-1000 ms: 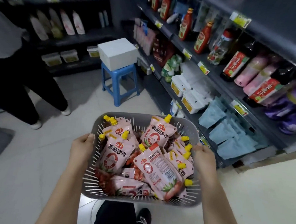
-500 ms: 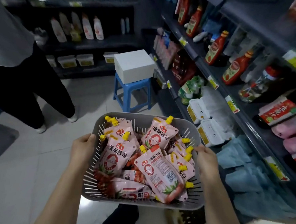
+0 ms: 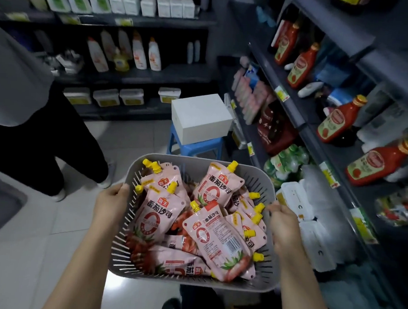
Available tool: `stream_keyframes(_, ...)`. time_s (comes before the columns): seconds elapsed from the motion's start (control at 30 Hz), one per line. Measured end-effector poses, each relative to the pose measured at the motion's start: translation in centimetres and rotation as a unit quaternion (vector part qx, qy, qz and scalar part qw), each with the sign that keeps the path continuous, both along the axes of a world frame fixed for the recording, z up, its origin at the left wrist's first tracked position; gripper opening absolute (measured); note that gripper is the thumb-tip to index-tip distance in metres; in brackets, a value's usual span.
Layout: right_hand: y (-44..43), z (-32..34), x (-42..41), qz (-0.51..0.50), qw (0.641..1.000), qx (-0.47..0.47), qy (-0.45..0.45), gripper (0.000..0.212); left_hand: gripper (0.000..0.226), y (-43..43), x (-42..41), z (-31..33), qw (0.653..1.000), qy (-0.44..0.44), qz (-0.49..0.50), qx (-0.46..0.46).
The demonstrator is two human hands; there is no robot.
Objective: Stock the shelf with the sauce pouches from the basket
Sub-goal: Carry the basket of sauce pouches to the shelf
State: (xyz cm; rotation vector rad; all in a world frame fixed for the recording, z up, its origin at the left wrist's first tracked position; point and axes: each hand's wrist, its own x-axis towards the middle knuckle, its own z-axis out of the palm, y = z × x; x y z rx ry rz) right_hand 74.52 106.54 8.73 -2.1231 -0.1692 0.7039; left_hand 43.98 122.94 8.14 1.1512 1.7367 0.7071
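I carry a grey slotted basket [image 3: 256, 178] in front of me at waist height. It is heaped with several pink sauce pouches [image 3: 162, 211] with yellow screw caps and red tomato print. My left hand [image 3: 111, 204] grips the basket's left rim. On the right rim my right hand [image 3: 283, 225] holds on, fingers curled over the edge. The dark shelf unit [image 3: 301, 126] runs along my right, with red ketchup bottles [image 3: 332, 123] on an upper tier and pink packs [image 3: 251, 97] further back.
A blue stool [image 3: 194, 146] with a white box [image 3: 200, 118] on it stands just beyond the basket. Another person in black trousers [image 3: 40, 145] stands at the left. White tubs and packets [image 3: 313, 221] fill the lower shelf at the right. Detergent bottles [image 3: 137, 54] line the back shelves.
The view has swung left and up along the aisle, and the stool and back shelves have come closer. Both hands keep the same grip on the basket.
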Motion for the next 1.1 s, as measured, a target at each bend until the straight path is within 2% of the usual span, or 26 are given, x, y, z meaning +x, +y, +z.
stream_keyframes(0.17,8.2,-0.1,4.4,0.035,0.999,0.005,0.003,0.028,0.022,6.5,3.6,-0.4,1.000,-0.012,0.026,-0.010)
stream_keyframes(0.33,16.3,0.6,8.2,0.066,0.998,0.014,-0.009,0.025,0.033,13.1,6.6,-0.7,0.998,-0.018,0.062,-0.004)
stream_keyframes(0.53,25.7,0.9,12.2,0.066,0.997,0.013,-0.026,0.030,0.032,22.4,10.2,-0.1,0.996,-0.040,0.080,-0.008)
stream_keyframes(0.67,32.0,0.9,14.1,0.053,0.998,0.022,-0.006,0.026,0.025,29.1,12.2,-0.7,0.994,-0.056,0.084,-0.032)
stream_keyframes(0.8,37.3,1.1,15.7,0.054,0.998,0.029,-0.006,0.023,0.031,35.1,13.9,-0.9,0.995,-0.061,0.074,-0.019)
stream_keyframes(0.9,41.0,1.4,16.9,0.049,0.998,0.033,-0.013,0.026,0.036,38.8,15.3,-0.6,0.995,-0.048,0.078,-0.029)
stream_keyframes(1.1,48.7,0.7,20.6,0.045,0.998,0.042,0.024,0.026,0.028,44.6,18.5,-0.9,0.990,-0.069,0.119,-0.034)
